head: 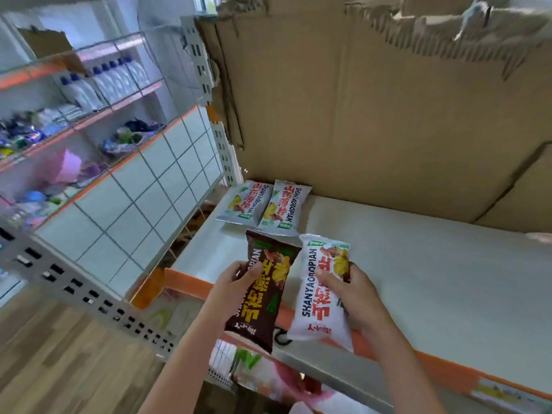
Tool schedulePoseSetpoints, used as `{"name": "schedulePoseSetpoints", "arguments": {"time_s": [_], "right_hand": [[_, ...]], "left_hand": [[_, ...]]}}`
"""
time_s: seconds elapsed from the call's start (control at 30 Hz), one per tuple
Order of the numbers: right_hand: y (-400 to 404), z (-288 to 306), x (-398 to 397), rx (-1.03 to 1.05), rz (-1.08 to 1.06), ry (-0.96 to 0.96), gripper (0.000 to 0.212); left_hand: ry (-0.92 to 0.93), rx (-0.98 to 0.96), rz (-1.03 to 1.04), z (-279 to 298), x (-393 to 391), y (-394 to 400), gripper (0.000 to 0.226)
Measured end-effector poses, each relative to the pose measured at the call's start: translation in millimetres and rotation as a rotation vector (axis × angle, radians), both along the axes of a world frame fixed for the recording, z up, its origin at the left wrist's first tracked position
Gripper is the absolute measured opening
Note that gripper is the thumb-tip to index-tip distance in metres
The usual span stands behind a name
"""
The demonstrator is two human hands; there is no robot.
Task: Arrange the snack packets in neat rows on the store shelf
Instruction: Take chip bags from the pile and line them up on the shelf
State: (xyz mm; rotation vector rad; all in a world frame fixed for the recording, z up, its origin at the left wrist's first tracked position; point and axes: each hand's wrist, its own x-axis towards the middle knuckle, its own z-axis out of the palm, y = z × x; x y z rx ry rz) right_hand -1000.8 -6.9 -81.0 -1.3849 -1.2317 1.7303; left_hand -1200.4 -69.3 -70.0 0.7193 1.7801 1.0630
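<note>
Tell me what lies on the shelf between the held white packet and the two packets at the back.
Nothing: in the head view, only bare shelf separates the white packet from the two back packets.

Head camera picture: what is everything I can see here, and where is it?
White snack packets on shelf: two, white with red and yellow print, side by side at the back left corner.
Brown snack packet: one, dark brown with yellow lettering, held over the shelf's front edge.
White snack packet in hand: one, white with red lettering, right of the brown one.
Shelf: one, pale with an orange front strip.
Cardboard: brown, torn along the top, lining the shelf's back.
White bottles: a row, blue caps, on the far left rack; count unclear.
Floor: wood-look, lower left.
Left hand: grips the brown packet.
Right hand: grips the white packet.
</note>
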Motion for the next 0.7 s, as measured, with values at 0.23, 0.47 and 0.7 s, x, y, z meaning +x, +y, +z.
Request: {"name": "schedulePoseSetpoints", "arguments": {"time_s": [0.23,0.47,0.7], "right_hand": [[17.3,-1.9,-7.0,0.005,-0.060,0.006,0.029],[25.0,-2.0,-25.8,0.020,-0.090,-0.052,0.035],[29.4,-2.3,-34.3,0.165,-0.057,-0.420,0.056]], "left_hand": [[0.131,-0.076,-0.163,7.5,-11.7,32.6,0.032],[0.182,-0.130,-0.269,16.8,-25.0,35.5,0.041],[0.513,-0.179,-0.499,26.0,-48.0,46.4,0.051]]}}
